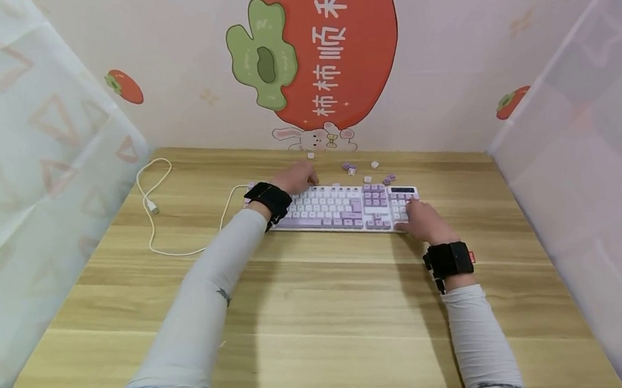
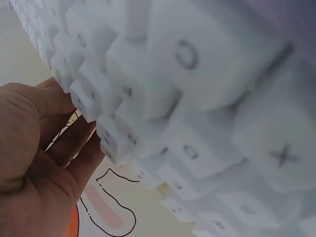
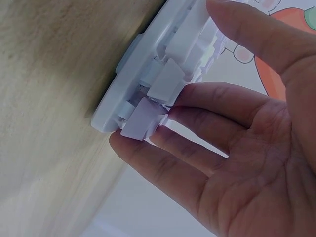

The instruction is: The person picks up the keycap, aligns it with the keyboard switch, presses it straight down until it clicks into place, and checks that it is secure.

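A white and purple keyboard (image 1: pixel 340 210) lies on the wooden table, with its cable running off the back left. My left hand (image 1: pixel 294 179) is at its back edge, left of the middle. In the left wrist view the fingers (image 2: pixel 85 160) bend behind white keycaps (image 2: pixel 190 150), and their tips are hidden; whether they hold anything I cannot tell. At the keyboard's right end is my right hand (image 1: pixel 425 220). Its thumb (image 3: pixel 237 19) lies by the front edge and its loosely extended fingers (image 3: pixel 163 163) touch the corner keycaps (image 3: pixel 144 118).
Several loose white and purple keycaps (image 1: pixel 351 171) are scattered behind the keyboard, near the wall. One white keycap (image 1: pixel 310 155) lies farther back, beyond my left hand. A white cable (image 1: pixel 151 231) loops over the table's left side, its plug (image 1: pixel 152 206) lying loose. Printed curtains flank both sides.
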Action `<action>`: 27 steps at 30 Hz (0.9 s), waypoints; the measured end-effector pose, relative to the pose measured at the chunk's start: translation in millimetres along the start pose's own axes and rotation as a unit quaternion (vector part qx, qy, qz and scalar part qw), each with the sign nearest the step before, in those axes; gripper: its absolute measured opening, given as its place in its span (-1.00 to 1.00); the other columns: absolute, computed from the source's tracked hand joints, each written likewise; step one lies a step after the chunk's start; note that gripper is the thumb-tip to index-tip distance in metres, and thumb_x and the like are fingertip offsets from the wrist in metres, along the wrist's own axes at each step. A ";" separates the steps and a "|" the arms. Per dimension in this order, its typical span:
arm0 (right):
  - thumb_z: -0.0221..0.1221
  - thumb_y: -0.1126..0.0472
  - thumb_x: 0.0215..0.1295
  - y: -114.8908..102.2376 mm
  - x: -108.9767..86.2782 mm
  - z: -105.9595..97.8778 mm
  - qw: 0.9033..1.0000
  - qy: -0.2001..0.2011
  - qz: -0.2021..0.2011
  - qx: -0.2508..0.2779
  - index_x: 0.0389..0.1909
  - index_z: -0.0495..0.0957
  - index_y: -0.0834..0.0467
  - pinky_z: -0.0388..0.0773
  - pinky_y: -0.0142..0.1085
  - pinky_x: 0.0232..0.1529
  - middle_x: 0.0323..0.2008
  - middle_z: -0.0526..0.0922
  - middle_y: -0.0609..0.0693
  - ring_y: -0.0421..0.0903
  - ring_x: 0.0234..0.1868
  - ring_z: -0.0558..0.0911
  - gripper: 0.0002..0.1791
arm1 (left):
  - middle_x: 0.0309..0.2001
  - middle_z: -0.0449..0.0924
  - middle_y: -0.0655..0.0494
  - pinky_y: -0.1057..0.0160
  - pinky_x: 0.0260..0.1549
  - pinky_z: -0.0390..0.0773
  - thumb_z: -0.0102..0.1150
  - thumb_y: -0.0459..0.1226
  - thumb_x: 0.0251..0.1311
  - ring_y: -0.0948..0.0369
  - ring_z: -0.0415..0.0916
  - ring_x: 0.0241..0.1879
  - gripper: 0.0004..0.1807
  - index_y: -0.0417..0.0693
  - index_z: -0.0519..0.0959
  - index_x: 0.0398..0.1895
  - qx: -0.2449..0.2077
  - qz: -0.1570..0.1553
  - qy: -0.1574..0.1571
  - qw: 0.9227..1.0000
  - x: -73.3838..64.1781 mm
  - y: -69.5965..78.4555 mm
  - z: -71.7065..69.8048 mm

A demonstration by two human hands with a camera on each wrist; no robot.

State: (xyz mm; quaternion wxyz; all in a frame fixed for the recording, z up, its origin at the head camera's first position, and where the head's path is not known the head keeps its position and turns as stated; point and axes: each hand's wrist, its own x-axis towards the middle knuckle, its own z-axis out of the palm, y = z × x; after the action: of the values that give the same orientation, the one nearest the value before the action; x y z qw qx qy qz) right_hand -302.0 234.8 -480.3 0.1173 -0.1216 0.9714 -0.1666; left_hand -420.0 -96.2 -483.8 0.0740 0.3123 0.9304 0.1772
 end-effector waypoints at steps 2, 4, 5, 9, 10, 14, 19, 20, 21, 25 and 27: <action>0.32 0.10 0.32 -0.1 0.8 0.4 1.000 0.003 -0.001 -0.007 -0.15 0.50 0.46 0.49 -0.14 -0.31 -0.21 0.60 0.32 0.05 -0.36 0.51 -0.56 | -0.53 -0.05 0.11 0.22 -0.41 0.04 -0.06 -0.65 0.24 0.16 -0.05 -0.50 -0.57 -0.08 0.22 -0.68 -0.004 0.019 0.010 1.000 1.3 -1.2 1.9; 0.32 0.10 0.32 -0.2 1.4 0.2 1.000 0.007 -0.002 -0.011 -0.17 0.51 0.47 0.48 -0.13 -0.30 -0.18 0.59 0.34 0.05 -0.35 0.50 -0.56 | -0.57 -0.08 0.15 0.22 -0.43 -0.01 -0.05 -0.66 0.22 0.20 -0.10 -0.53 -0.58 -0.08 0.25 -0.68 -0.008 0.022 0.024 0.999 0.6 -0.7 1.7; 0.32 0.10 0.32 -0.5 1.5 0.1 1.000 0.008 -0.001 -0.012 -0.18 0.51 0.47 0.48 -0.14 -0.31 -0.19 0.59 0.34 0.05 -0.36 0.49 -0.56 | -0.57 -0.08 0.15 0.22 -0.42 0.00 -0.03 -0.65 0.25 0.20 -0.10 -0.53 -0.59 -0.10 0.27 -0.67 -0.010 0.022 0.027 0.999 0.2 -0.6 1.4; 0.32 0.11 0.32 -1.1 1.5 0.0 1.000 0.005 0.001 -0.012 -0.17 0.50 0.47 0.45 -0.17 -0.34 -0.23 0.58 0.31 0.04 -0.38 0.48 -0.56 | -0.56 0.17 0.09 0.24 -0.34 0.30 0.07 -0.54 0.34 0.17 0.11 -0.50 -0.73 -0.22 0.56 -0.55 -0.010 0.003 0.027 1.000 -2.6 -1.5 1.3; 0.32 0.11 0.33 -1.3 1.4 0.0 1.000 0.004 0.001 -0.011 -0.16 0.50 0.47 0.45 -0.18 -0.35 -0.23 0.58 0.30 0.04 -0.38 0.48 -0.56 | -0.54 0.27 0.04 0.19 -0.28 0.39 0.10 -0.51 0.36 0.14 0.18 -0.47 -0.76 -0.25 0.62 -0.49 -0.013 -0.004 0.026 1.000 -3.6 -2.1 1.5; 0.31 0.11 0.33 -1.9 0.9 1.5 1.000 0.000 0.003 -0.010 -0.15 0.50 0.47 0.44 -0.20 -0.35 -0.23 0.57 0.28 0.04 -0.37 0.48 -0.56 | -0.27 0.65 -0.10 0.02 0.15 0.55 0.18 -0.44 0.36 0.07 0.46 -0.23 -0.83 -0.25 0.76 -0.15 -0.030 -0.032 0.044 0.998 -6.2 -8.7 3.7; 0.32 0.12 0.33 -1.4 1.3 2.6 1.000 0.002 0.002 -0.007 -0.08 0.50 0.49 0.46 -0.17 -0.31 -0.18 0.59 0.32 0.05 -0.34 0.49 -0.53 | -0.22 0.60 -0.17 -0.01 0.12 0.54 0.19 -0.51 0.29 0.01 0.44 -0.19 -0.76 -0.36 0.70 -0.01 -0.077 -0.034 0.080 0.993 -7.1 -18.5 5.1; 0.32 0.12 0.33 -0.9 1.5 2.5 1.000 0.002 0.001 -0.008 -0.08 0.50 0.50 0.47 -0.16 -0.30 -0.17 0.59 0.32 0.06 -0.33 0.49 -0.53 | -0.18 0.62 -0.18 -0.01 0.10 0.55 0.20 -0.51 0.28 0.00 0.46 -0.17 -0.73 -0.37 0.69 0.01 -0.084 -0.031 0.086 0.992 -7.4 -19.8 4.7; 0.32 0.12 0.33 -0.6 1.7 2.4 1.000 0.003 0.000 -0.009 -0.08 0.50 0.50 0.47 -0.15 -0.29 -0.17 0.58 0.32 0.05 -0.33 0.49 -0.53 | -0.15 0.64 -0.20 0.00 0.07 0.56 0.21 -0.52 0.25 0.00 0.47 -0.17 -0.72 -0.38 0.69 0.02 -0.094 -0.030 0.092 0.991 -8.4 -20.4 3.9; 0.31 0.11 0.33 -0.4 1.7 1.7 1.000 0.003 -0.004 -0.010 -0.12 0.49 0.49 0.46 -0.14 -0.29 -0.21 0.58 0.30 0.05 -0.34 0.48 -0.54 | -0.28 0.67 -0.18 0.12 -0.10 0.56 0.19 -0.51 0.20 0.06 0.48 -0.30 -0.82 -0.40 0.74 -0.20 -0.109 -0.022 0.112 0.987 -12.4 -22.0 0.4; 0.31 0.12 0.32 0.1 1.8 1.5 1.000 0.004 -0.007 -0.011 -0.14 0.49 0.49 0.47 -0.12 -0.29 -0.23 0.58 0.31 0.05 -0.35 0.48 -0.54 | -0.31 0.68 -0.16 0.18 -0.16 0.52 0.16 -0.51 0.20 0.11 0.43 -0.35 -0.82 -0.40 0.75 -0.25 -0.120 -0.018 0.127 0.984 -15.6 -20.8 -0.4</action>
State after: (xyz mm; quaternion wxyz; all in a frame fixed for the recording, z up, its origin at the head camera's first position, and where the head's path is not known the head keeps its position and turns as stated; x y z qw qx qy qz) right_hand -303.3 234.0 -482.0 0.1105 -0.1291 0.9727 -0.1578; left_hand -419.3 -121.2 -490.8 -0.0046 0.2598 0.9095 0.3246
